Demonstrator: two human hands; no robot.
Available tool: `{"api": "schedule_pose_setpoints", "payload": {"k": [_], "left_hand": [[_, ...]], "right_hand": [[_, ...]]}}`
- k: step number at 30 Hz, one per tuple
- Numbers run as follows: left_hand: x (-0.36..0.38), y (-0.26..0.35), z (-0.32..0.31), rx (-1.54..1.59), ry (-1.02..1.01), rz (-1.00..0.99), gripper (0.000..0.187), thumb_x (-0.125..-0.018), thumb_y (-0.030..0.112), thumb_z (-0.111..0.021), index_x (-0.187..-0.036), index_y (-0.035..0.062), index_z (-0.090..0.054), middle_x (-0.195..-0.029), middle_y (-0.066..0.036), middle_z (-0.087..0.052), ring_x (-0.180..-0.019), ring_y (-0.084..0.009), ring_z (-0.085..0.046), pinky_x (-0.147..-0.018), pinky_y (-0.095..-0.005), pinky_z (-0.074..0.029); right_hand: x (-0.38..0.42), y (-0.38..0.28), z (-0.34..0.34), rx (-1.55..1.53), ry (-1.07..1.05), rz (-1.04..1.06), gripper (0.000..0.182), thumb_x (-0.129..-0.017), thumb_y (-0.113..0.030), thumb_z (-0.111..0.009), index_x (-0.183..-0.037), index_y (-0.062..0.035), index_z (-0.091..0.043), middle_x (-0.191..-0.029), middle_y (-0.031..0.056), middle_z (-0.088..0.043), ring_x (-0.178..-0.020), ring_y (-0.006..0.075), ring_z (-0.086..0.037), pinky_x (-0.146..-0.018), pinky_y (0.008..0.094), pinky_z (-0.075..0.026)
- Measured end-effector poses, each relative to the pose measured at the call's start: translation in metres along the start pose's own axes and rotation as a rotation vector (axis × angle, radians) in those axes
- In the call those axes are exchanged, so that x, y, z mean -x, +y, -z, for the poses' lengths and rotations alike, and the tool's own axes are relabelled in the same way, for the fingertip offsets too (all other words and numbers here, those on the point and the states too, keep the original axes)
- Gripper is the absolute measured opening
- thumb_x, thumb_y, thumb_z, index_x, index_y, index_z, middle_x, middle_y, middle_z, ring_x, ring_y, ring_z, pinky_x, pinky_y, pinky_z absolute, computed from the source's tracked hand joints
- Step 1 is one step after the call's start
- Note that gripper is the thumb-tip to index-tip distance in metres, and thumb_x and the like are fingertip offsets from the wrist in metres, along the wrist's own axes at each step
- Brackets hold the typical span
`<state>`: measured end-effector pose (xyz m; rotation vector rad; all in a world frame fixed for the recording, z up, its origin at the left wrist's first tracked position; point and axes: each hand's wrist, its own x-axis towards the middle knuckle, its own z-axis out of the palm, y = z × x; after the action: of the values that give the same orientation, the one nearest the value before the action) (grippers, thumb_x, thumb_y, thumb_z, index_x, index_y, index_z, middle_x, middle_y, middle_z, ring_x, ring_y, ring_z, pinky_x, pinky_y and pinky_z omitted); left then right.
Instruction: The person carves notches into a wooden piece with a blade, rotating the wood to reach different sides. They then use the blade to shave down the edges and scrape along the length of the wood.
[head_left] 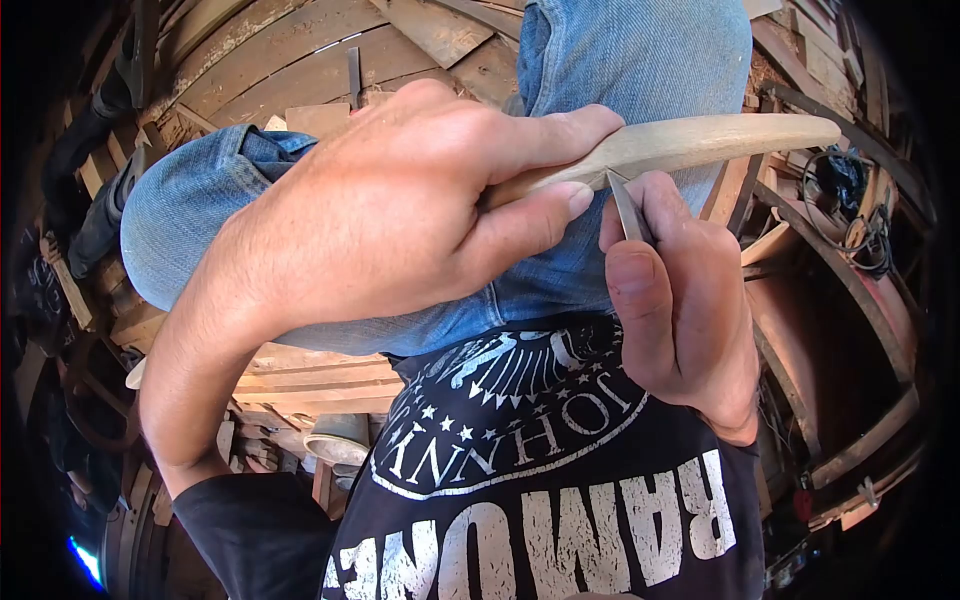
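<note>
My left hand (400, 200) is closed around the narrow end of a pale, carved piece of wood (720, 143), with the index finger and thumb along it. The wood curves slightly and tapers to a rounded tip at the right, above my lap. Closed in a fist, my right hand (685, 290) grips a small knife (631, 212). Its blade tip touches the lower edge of the wood, near a small notch by my left fingertips. The knife's handle is hidden inside the right hand.
Jeans-clad legs (640, 60) lie beneath the hands, with a black printed T-shirt (560, 440) below. Wooden boards (300, 75) cover the ground ahead. A bucket-like container (338, 438) stands at the lower left. Coiled cable (870, 240) and timber frames (850, 290) are at the right.
</note>
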<state>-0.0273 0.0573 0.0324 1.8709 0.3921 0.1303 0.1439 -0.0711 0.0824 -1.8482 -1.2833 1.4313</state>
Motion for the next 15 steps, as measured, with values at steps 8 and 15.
{"api": "schedule_pose_setpoints", "payload": {"k": [8,15], "left_hand": [[0.001,0.003,-0.001,-0.086,0.023,0.022,0.044,-0.091,0.007,-0.062,-0.135,0.0041,-0.061,-0.056,-0.014,-0.058,-0.047,-0.0238,-0.062,-0.049,-0.0366,-0.048],[0.001,0.003,0.001,-0.095,0.016,0.027,0.043,-0.091,0.007,-0.062,-0.135,0.0041,-0.061,-0.056,-0.014,-0.059,-0.047,-0.0239,-0.063,-0.048,-0.0358,-0.047]], "right_hand": [[0.005,0.001,-0.01,0.179,0.166,0.193,0.034,-0.104,-0.023,-0.052,-0.115,0.0089,-0.055,-0.069,0.0179,-0.058,-0.051,0.0301,-0.051,-0.051,0.0375,-0.04],[0.006,-0.009,-0.003,0.232,0.055,0.056,0.038,-0.102,-0.02,-0.055,-0.124,0.011,-0.054,-0.08,0.0232,-0.063,-0.06,0.035,-0.056,-0.057,0.0412,-0.045]]}}
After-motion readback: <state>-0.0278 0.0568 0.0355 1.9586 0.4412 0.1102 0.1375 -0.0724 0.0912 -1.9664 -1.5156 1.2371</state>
